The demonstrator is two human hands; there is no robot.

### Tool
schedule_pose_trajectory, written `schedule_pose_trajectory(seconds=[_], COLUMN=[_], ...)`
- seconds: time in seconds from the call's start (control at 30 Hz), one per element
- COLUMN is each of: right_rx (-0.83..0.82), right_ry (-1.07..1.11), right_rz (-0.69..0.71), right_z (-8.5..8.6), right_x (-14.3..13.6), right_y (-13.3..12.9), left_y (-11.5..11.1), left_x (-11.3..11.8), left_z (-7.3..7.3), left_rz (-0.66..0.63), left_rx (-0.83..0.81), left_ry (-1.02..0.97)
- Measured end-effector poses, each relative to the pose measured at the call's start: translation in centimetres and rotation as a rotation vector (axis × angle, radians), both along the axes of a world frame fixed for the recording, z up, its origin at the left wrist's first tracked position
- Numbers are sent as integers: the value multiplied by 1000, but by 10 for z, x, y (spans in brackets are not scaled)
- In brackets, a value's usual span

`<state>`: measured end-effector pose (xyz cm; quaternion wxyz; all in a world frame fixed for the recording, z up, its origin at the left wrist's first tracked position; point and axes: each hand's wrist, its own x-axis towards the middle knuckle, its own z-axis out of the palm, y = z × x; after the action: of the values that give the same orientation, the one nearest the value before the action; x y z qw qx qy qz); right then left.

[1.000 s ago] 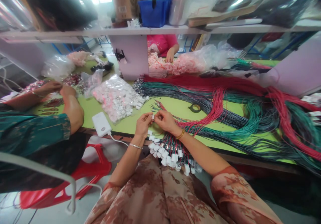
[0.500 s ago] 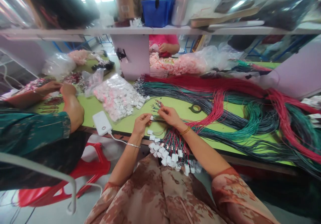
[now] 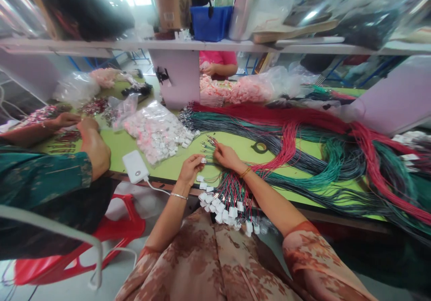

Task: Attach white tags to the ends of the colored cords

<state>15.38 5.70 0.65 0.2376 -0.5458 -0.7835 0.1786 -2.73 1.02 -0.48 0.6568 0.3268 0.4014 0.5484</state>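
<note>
Between the fingertips of my left hand point(image 3: 191, 170) is a small white connector point(image 3: 203, 160). My right hand point(image 3: 228, 157) is closed on a few thin wires point(image 3: 210, 143), whose metal-tipped ends stick out past the fingers to the upper left. A dark wire runs between the two hands. Just below them, a cluster of white connectors point(image 3: 220, 209) on red, green and black wires hangs over the table's front edge. Long bundles of red wires point(image 3: 269, 112), green wires point(image 3: 333, 161) and black wires point(image 3: 303, 157) lie to the right of my hands.
A clear bag of white connectors point(image 3: 158, 132) lies left of centre, with a white power bank point(image 3: 135, 167) and its cable nearer. Black tape point(image 3: 260, 146) rests on the green table point(image 3: 175, 164). A co-worker's arm point(image 3: 94, 150) is at left. A shelf point(image 3: 134, 46) spans behind.
The view has shifted slightly. My right hand has moved a little away from the left one, and more of the dark wire shows between them. The left hand still pinches the white connector.
</note>
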Motion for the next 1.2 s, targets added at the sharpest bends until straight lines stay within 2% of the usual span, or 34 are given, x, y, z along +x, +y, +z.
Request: schedule_pose_trajectory(seconds=[0.17, 0.27, 0.43, 0.6, 0.8, 0.97, 1.1, 1.2], right_rx=[8, -20, -92, -144, -75, 52, 56, 63], right_ry=[343, 411, 419, 421, 339, 214, 203, 146], right_rz=[106, 166, 136, 199, 197, 236, 272, 234], right_z=[9, 13, 5, -1, 0, 6, 9, 7], right_x=[-15, -24, -19, -12, -15, -18, -20, -22], right_y=[3, 1, -6, -7, -12, -18, -20, -22], left_y=[2, 4, 6, 7, 8, 6, 7, 7], left_x=[10, 9, 6, 6, 8, 8, 7, 8], left_z=[-8, -13, -17, -15, -17, -19, -20, -20], left_rz=[23, 55, 67, 65, 71, 97, 155, 158], left_rx=[-21, -25, -25, -34, -1, 3, -9, 4], left_ry=[-83, -125, -177, -194, -127, -46, -71, -43])
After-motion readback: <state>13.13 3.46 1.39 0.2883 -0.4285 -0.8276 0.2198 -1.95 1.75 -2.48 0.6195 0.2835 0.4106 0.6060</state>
